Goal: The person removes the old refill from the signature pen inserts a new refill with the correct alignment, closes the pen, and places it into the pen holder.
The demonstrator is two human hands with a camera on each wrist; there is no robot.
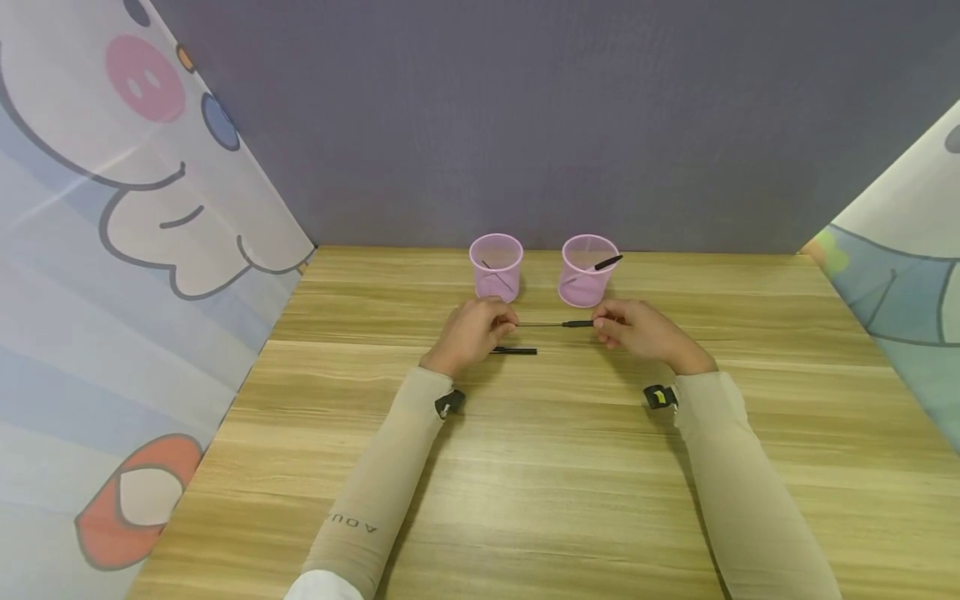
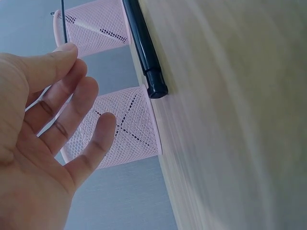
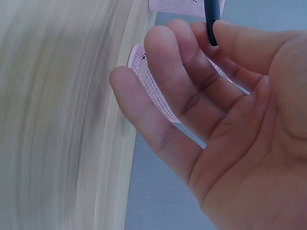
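Note:
A thin black tool [image 1: 557, 323], a slim rod with a thicker black grip, is held level just above the wooden table [image 1: 570, 467]. My left hand [image 1: 507, 322] pinches its thin end [image 2: 63, 21]. My right hand [image 1: 601, 324] pinches the thicker black end [image 3: 211, 21], with the other fingers loosely spread. A short black piece [image 1: 514, 351] [image 2: 145, 50] lies on the table beside the left hand. Just behind the hands stand two pink mesh cups: the left cup [image 1: 496, 265] [image 2: 122, 127] holds a thin rod, and the right cup [image 1: 587, 270] [image 3: 152, 88] holds a black-handled piece [image 1: 608, 262].
A grey back wall [image 1: 525, 117] rises right behind the cups. Cartoon-printed panels close off the left side [image 1: 127, 275] and the right side [image 1: 900, 275]. Bare wooden tabletop stretches from the hands to the near edge.

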